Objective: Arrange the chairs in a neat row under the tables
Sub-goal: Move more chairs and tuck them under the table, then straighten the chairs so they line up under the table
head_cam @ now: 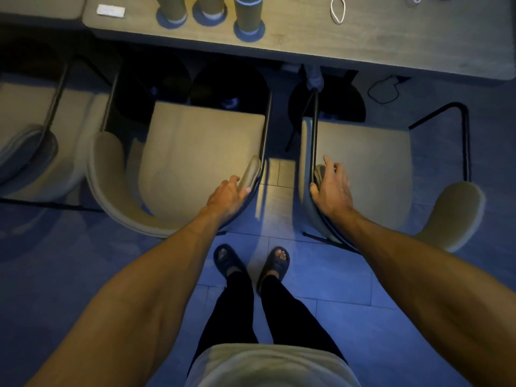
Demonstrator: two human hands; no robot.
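Note:
Three beige padded chairs with black metal frames stand along the near edge of a grey wooden table [363, 46]. The middle chair [201, 152] is straight ahead, with my left hand [227, 195] resting on the right end of its curved backrest. My right hand [332, 185] lies on the left end of the right chair's [368, 174] backrest, thumb hooked over the black frame. The right chair is turned slightly and sits a little further out than the middle one. The left chair [30, 121] is partly cut off at the frame edge.
Three tall cylindrical holders [247, 15] on round bases, a white card [110, 10] and a white cord [337, 9] lie on the table. A black cable [382, 89] lies on the tiled floor by the table. My feet in dark slippers [251, 263] stand between the two chairs.

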